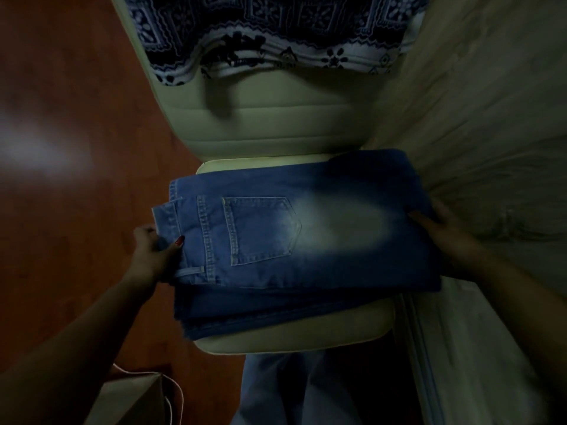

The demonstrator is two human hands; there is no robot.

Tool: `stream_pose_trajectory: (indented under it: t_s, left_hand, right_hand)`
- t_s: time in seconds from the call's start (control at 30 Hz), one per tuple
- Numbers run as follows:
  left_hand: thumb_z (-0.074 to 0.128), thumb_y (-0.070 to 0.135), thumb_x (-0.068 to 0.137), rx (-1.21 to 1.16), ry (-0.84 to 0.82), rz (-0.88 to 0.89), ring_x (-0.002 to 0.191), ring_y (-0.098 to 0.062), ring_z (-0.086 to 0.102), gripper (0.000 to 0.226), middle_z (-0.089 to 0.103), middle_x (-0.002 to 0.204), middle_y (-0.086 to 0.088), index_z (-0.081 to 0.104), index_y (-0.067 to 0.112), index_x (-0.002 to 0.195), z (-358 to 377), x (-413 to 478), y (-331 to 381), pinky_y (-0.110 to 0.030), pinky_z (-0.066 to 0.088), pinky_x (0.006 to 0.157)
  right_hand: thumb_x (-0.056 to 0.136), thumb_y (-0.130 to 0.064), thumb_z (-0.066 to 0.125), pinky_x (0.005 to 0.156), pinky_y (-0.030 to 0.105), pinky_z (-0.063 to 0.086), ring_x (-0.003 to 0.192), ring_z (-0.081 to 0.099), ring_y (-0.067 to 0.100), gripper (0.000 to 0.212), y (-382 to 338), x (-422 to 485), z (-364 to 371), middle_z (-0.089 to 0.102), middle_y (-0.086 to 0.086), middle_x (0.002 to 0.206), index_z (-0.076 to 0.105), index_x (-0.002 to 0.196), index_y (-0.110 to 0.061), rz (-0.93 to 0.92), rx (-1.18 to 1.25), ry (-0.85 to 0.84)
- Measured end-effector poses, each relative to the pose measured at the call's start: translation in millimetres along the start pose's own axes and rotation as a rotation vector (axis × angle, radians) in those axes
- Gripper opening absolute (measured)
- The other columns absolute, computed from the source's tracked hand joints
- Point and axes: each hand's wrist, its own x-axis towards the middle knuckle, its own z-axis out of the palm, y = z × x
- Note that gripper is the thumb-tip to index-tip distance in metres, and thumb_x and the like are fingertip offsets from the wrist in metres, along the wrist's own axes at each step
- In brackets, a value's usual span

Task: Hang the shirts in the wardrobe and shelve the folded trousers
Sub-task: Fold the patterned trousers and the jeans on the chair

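A stack of folded blue jeans [294, 240] lies on the seat of a cream padded chair [270, 124], back pocket facing up. My left hand [153, 256] grips the waistband end at the stack's left edge, thumb on top. My right hand [441, 228] holds the right edge, fingers on the denim. A dark blue and white patterned shirt [270, 29] is draped over the chair's backrest at the top of the view.
A bed with a pale cover [491, 118] runs along the right, close to the chair. Reddish wooden floor [61, 179] lies to the left. A paper bag with cord handles [138, 397] stands at the lower left. The scene is dim.
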Motion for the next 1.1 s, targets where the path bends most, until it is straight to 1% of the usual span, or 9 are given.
stream_pose_trajectory:
  t_s: [0.1, 0.17, 0.27, 0.43, 0.53, 0.63, 0.83, 0.97, 1.1]
  left_hand:
    - [0.062, 0.022, 0.089, -0.051, -0.111, 0.008, 0.079, -0.028, 0.063, 0.042, 0.059, 0.100, -0.011, 0.033, 0.038, 0.115, 19, -54, 69, -0.040, 0.057, 0.062]
    - [0.052, 0.012, 0.095, -0.103, -0.200, 0.029, 0.067, -0.021, 0.058, 0.038, 0.057, 0.093, -0.011, 0.027, 0.025, 0.121, 33, -66, 85, -0.028, 0.051, 0.045]
    - [0.047, 0.010, 0.097, -0.185, -0.242, 0.005, 0.073, -0.019, 0.063, 0.034, 0.061, 0.098, -0.012, 0.032, 0.024, 0.124, 43, -76, 101, -0.030, 0.056, 0.052]
    - [0.036, 0.008, 0.101, -0.227, -0.266, -0.062, 0.046, -0.005, 0.057, 0.024, 0.059, 0.083, -0.010, 0.042, 0.016, 0.123, 47, -81, 109, -0.020, 0.041, 0.039]
    - [0.033, 0.005, 0.101, -0.289, -0.298, -0.081, 0.050, -0.006, 0.060, 0.025, 0.061, 0.086, -0.012, 0.045, 0.014, 0.122, 45, -83, 112, -0.019, 0.044, 0.042]
    - [0.035, 0.000, 0.098, -0.397, -0.323, -0.063, 0.083, -0.022, 0.065, 0.030, 0.062, 0.112, -0.024, 0.052, 0.017, 0.116, 45, -78, 106, -0.030, 0.056, 0.067]
    - [0.035, 0.052, 0.096, -0.577, -0.397, -0.098, 0.112, -0.020, 0.063, 0.052, 0.066, 0.122, -0.007, 0.058, 0.017, 0.125, 44, -75, 92, -0.035, 0.046, 0.092]
    - [0.047, 0.045, 0.094, -0.292, -0.143, 0.024, 0.119, -0.021, 0.053, 0.046, 0.051, 0.129, -0.001, 0.040, 0.017, 0.130, 54, -84, 97, -0.032, 0.047, 0.089]
    - [0.046, 0.026, 0.097, 0.465, 0.226, 0.658, 0.145, -0.022, 0.017, 0.057, 0.015, 0.157, -0.005, 0.022, 0.017, 0.148, 56, -78, 103, -0.043, 0.019, 0.118]
  right_hand:
    - [0.045, -0.067, 0.078, 0.064, 0.016, 0.055, 0.080, 0.067, 0.000, 0.072, -41, -19, 4, 0.072, -0.015, 0.089, 0.059, 0.105, -0.033, -0.010, 0.061, 0.094]
    - [0.069, -0.048, 0.071, 0.070, 0.018, 0.056, 0.086, 0.068, 0.001, 0.054, -61, -28, 8, 0.071, -0.014, 0.097, 0.056, 0.117, -0.029, -0.036, 0.092, 0.062]
    - [0.088, -0.027, 0.061, 0.089, 0.035, 0.052, 0.098, 0.065, 0.014, 0.035, -85, -40, 36, 0.067, 0.000, 0.115, 0.055, 0.123, -0.027, -0.026, 0.015, -0.050]
    - [0.084, -0.028, 0.064, 0.081, 0.024, 0.047, 0.087, 0.056, -0.002, 0.033, -115, -60, 158, 0.057, -0.017, 0.097, 0.045, 0.112, -0.026, -0.259, -0.187, -0.240]
    - [0.087, -0.017, 0.061, 0.070, 0.036, 0.047, 0.076, 0.059, 0.019, 0.020, -108, -59, 226, 0.059, 0.003, 0.082, 0.043, 0.096, -0.017, -0.377, -0.288, -0.334]
    - [0.088, -0.013, 0.057, 0.068, 0.037, 0.054, 0.079, 0.063, 0.026, 0.020, -99, -58, 279, 0.063, 0.013, 0.091, 0.040, 0.098, -0.017, -0.330, -0.363, -0.335]
    - [0.091, -0.005, 0.050, 0.104, 0.032, 0.040, 0.112, 0.053, 0.022, 0.045, -45, -53, 302, 0.053, 0.013, 0.124, 0.041, 0.135, -0.010, -0.235, -0.515, -0.487]
    - [0.093, -0.007, 0.049, 0.114, 0.027, 0.029, 0.130, 0.041, 0.014, 0.043, -26, -62, 261, 0.046, 0.003, 0.140, 0.047, 0.135, -0.013, -0.455, -0.560, -0.456]
    - [0.084, -0.026, 0.064, 0.115, 0.038, 0.022, 0.141, 0.024, 0.025, 0.061, -24, -28, 208, 0.029, 0.011, 0.153, 0.042, 0.139, -0.013, -0.828, -0.876, 0.050]
